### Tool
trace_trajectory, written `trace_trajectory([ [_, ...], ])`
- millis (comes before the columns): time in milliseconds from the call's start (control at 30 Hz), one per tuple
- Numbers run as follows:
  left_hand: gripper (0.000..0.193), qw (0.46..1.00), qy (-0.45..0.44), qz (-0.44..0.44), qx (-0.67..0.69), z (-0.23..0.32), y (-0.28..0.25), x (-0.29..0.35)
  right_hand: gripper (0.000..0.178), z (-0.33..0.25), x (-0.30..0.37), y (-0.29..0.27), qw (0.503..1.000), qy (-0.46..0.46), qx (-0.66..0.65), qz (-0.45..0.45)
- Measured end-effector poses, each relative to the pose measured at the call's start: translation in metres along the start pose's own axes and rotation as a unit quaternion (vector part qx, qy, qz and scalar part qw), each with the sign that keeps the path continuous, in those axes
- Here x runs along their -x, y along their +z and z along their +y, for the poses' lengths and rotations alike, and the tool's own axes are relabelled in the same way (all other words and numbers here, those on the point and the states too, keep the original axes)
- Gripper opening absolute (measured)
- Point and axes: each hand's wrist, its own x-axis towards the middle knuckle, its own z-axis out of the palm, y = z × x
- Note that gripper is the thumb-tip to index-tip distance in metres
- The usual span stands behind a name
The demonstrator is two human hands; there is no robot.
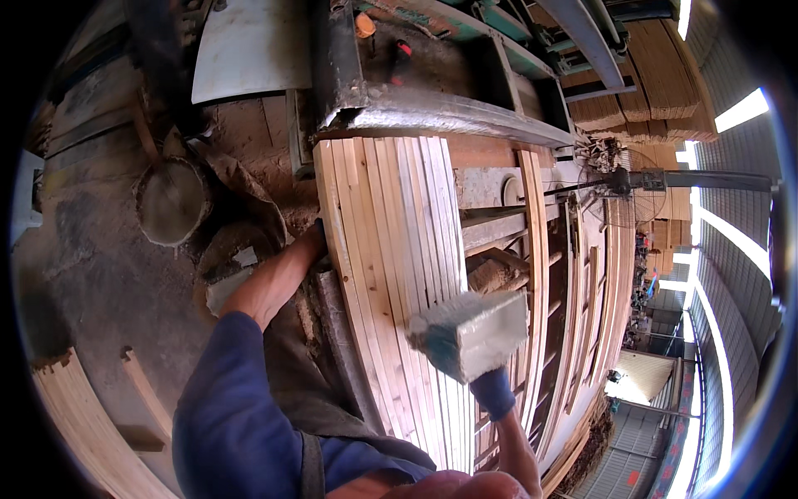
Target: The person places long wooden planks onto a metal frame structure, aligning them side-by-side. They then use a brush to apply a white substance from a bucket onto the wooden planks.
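Side by side in front of me lies a tight row of pale wooden strips [374, 249], their long edges facing up. White wet-looking streaks cover the right part of the row. My right hand [494, 394], in a blue glove, is closed on a boxy applicator [490, 334] coated in whitish paste, with a blurred, bristle-like left edge above the strips. My left hand [319, 233], in a dark glove, is at the left side of the row near its far end. The strips hide most of its fingers.
Beyond the row runs a metal frame [440, 112] with a red-handled tool [402, 60]. A bucket [173, 202] with a stick stands on the floor to the left. More long strips [534, 274] lie on the rack at right. A fan [619, 183] stands farther right.
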Motion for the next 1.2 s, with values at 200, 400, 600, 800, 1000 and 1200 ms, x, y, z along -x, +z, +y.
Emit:
trace_trajectory([
  [200, 0.035, 1.000, 0.008, -0.007, 0.007, 0.001, -0.006, -0.007, 0.031, 0.011, -0.116, 0.007, 0.994, -0.070, 0.049, 0.073],
  [400, 0.035, 1.000, 0.013, -0.017, 0.001, -0.005, 0.012, -0.019, 0.027, -0.031, -0.318, -0.015, 0.959, 0.107, -0.239, 0.108],
  [600, 0.035, 0.999, 0.032, -0.025, -0.002, 0.002, 0.016, -0.020, 0.014, -0.002, -0.202, 0.017, 0.996, -0.018, -0.066, 0.066],
  [800, 0.034, 0.999, 0.015, -0.039, 0.014, 0.012, 0.009, -0.004, 0.031, -0.033, 0.019, -0.012, 0.998, -0.020, 0.019, -0.059],
  [1000, 0.034, 0.998, 0.016, -0.057, 0.033, 0.003, 0.007, -0.012, 0.028, -0.036, -0.039, -0.016, 0.996, -0.014, -0.084, -0.037],
  [1200, 0.034, 0.998, 0.047, -0.046, 0.022, -0.002, 0.009, -0.015, 0.020, -0.068, -0.268, -0.023, 0.990, -0.101, -0.045, 0.085],
])
